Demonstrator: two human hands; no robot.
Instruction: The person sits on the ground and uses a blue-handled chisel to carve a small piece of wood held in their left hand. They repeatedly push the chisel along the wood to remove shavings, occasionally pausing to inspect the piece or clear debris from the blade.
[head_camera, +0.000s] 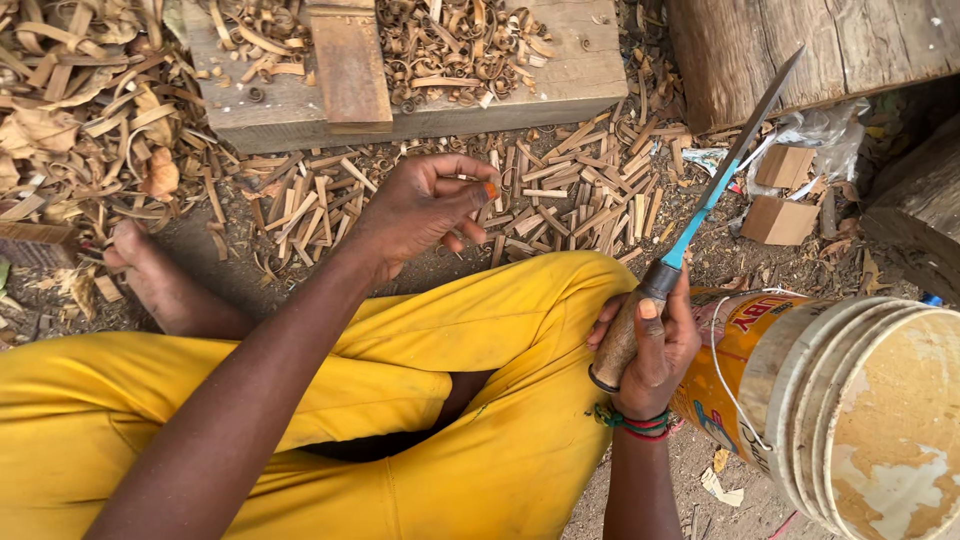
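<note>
Yellow trousers fill the foreground. Right hand has its fingers clamped on a knife, blade up; left hand pinches a small orange bit. Many cut sticks and shavings already litter the ground — no uncut wood in hand.

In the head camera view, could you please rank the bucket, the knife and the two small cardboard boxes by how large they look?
1. Bucket, though nearness to the camera inflates it.
2. Knife, held in the right hand.
3. The cardboard boxes look alike; no ranking between them.
</note>
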